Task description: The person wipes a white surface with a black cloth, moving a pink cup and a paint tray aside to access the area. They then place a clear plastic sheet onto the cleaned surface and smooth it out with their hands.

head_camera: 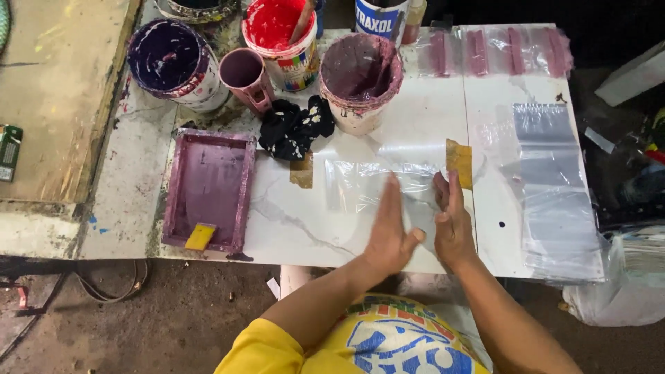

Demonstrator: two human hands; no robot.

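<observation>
A clear plastic bag (367,181) lies flat on the white marble table (291,221), held between two strips of brown tape (458,162). My left hand (388,232) rests flat on the bag's near edge, fingers straight and together. My right hand (451,221) lies beside it, fingers extended onto the bag's right end, just below the right tape strip. Neither hand grips anything.
A purple-stained screen frame (208,188) with a yellow squeegee (199,236) sits at left. Paint buckets in purple (170,59), red (280,34) and mauve (359,73), a pink cup (244,73) and a black rag (296,126) stand behind. A stack of clear bags (554,194) lies at right.
</observation>
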